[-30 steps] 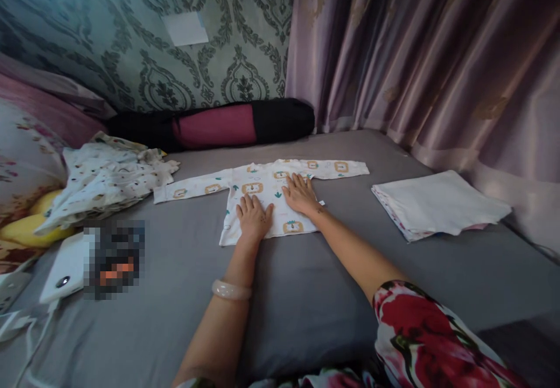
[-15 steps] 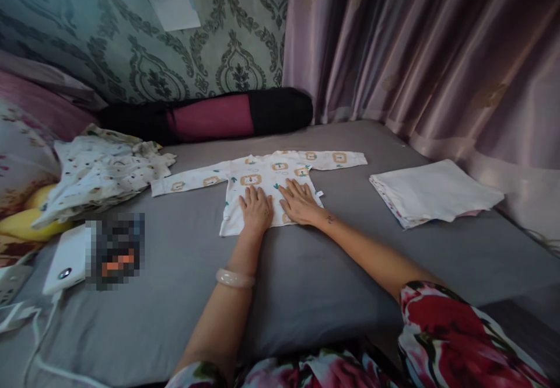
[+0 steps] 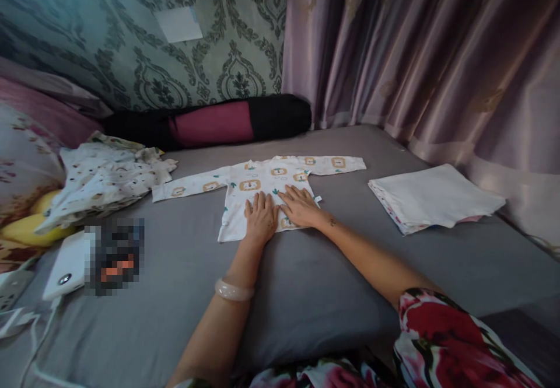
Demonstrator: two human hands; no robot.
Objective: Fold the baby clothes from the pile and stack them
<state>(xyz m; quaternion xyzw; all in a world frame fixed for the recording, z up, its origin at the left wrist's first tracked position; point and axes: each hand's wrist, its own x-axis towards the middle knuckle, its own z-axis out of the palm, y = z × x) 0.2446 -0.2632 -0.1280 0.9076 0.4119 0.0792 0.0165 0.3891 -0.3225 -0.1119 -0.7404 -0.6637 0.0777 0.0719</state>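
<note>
A small white long-sleeved shirt with a yellow lion print lies flat on the grey bed sheet, its sleeves stretched out to both sides. My left hand rests palm down on the lower front of the shirt, fingers spread. Close beside it, my right hand also lies flat on the cloth, its fingers pointing up and left. Neither hand grips anything. A small white tag sticks out at the shirt's right side seam.
To the right sits a stack of folded white clothes. A rumpled pile of printed clothes lies at the left, near a white power bank with a cable. Along the wall stretches a black and maroon long bag.
My left hand has slid slightly to the right on the shirt, closer to my right hand. The view has tilted up a little, and the shirt stays in place.
</note>
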